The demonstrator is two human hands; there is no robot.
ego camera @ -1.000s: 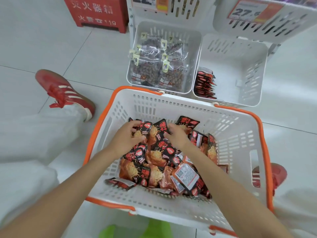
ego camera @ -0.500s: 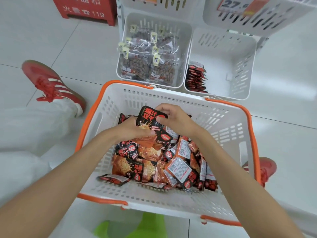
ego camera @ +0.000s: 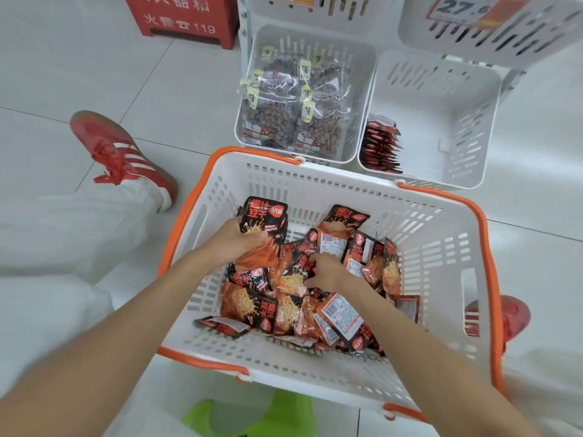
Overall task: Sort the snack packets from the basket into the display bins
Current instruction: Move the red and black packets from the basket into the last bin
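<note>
**Left hand (ego camera: 235, 239) grips a small stack of snack packets (ego camera: 263, 216); right hand (ego camera: 326, 272) is down in the pile.**

Left fingers are curled behind the stack, thumb across its lower front. Right fingers are curled into the loose packets (ego camera: 252, 305) in the basket (ego camera: 487, 247); cannot tell whether one is pinched. Judged: light, soft foil pouches, slick face-on-face, so a stack may fan or slide. Best hold is across the flat faces at the lower half, edges squared. The held stack is upright above the pile at the basket's left side, print towards the camera. Its long axis runs from palm to top seal, which points at the display bin (ego camera: 473, 127). The row of matching packets (ego camera: 380, 143) there stands on edge.
</note>
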